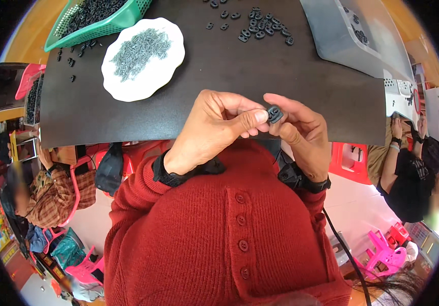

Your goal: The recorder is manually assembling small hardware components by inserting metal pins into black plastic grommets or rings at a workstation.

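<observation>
A small black cord lock (pixel 274 113) with two holes is held up just above the table's near edge. My left hand (pixel 214 122) pinches its left side between thumb and fingers. From the other side, the fingertips of my right hand (pixel 305 133) close around the same piece. Left of my hands, a white scalloped plate (pixel 156 81) lies on the dark table (pixel 219 61) and bears a heap of small metal springs (pixel 140 51). Beyond my hands several loose black cord locks (pixel 260 28) are scattered.
A green basket (pixel 94 25) full of small black parts stands at the far left, with a few parts spilled beside it. At the far right is a translucent plastic bin (pixel 347 56) with some cord locks. Other people sit left (pixel 59 196) and right (pixel 408 178).
</observation>
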Demonstrator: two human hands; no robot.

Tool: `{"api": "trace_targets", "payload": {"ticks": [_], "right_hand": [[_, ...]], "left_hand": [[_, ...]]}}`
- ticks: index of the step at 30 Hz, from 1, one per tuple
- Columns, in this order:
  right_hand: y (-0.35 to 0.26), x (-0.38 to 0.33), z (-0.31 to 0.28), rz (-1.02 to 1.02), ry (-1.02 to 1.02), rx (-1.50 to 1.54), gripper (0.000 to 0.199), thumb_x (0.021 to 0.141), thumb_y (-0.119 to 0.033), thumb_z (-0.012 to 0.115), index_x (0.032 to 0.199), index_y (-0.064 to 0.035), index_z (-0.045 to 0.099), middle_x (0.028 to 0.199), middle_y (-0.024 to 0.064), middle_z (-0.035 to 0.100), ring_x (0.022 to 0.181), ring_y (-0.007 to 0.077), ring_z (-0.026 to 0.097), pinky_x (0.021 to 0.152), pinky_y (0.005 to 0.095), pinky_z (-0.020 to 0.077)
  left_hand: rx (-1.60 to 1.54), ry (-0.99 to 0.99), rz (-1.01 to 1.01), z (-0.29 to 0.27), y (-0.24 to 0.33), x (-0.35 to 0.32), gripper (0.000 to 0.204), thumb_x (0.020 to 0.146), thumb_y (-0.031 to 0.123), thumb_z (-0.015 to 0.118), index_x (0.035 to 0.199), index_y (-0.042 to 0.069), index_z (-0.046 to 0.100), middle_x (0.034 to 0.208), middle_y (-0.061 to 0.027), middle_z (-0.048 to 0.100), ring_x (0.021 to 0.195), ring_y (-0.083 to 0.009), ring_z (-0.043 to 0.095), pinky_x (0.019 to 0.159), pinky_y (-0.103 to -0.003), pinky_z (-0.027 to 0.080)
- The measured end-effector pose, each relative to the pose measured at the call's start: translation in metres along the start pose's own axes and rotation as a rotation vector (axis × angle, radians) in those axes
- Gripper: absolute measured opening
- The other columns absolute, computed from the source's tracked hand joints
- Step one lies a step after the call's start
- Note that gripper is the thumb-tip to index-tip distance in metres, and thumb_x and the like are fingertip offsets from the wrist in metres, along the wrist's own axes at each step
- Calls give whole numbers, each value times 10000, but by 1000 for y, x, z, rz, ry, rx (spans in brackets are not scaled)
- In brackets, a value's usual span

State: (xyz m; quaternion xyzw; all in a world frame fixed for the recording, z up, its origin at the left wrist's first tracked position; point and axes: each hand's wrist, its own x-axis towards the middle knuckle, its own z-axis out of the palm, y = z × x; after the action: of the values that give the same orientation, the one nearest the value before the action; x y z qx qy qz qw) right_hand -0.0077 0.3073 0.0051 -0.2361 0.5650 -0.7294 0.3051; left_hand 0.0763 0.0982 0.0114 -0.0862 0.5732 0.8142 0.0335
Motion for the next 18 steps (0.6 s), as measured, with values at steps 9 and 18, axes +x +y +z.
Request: {"api": "trace_targets", "payload": {"ticks": [9,18], "right_hand": [[-9,-2,4,27,31,15,499,998,-200,792,1416,42,667,923,-13,656,898,80,615,863,253,510],[-11,0,-1,60,75,-45,383,985,-104,799,1333,36,721,947,-8,698,886,61,612,836,240,513]], "left_hand": [[-25,-26,-29,2,-6,4,219,1029,195,768,1089,-10,815,894,-61,800,760,-70,667,716,-238,562],[-15,-69,-38,3,-9,10,212,1055,191,729,1076,-9,796,897,-71,788,780,-83,675,736,-237,551]]}}
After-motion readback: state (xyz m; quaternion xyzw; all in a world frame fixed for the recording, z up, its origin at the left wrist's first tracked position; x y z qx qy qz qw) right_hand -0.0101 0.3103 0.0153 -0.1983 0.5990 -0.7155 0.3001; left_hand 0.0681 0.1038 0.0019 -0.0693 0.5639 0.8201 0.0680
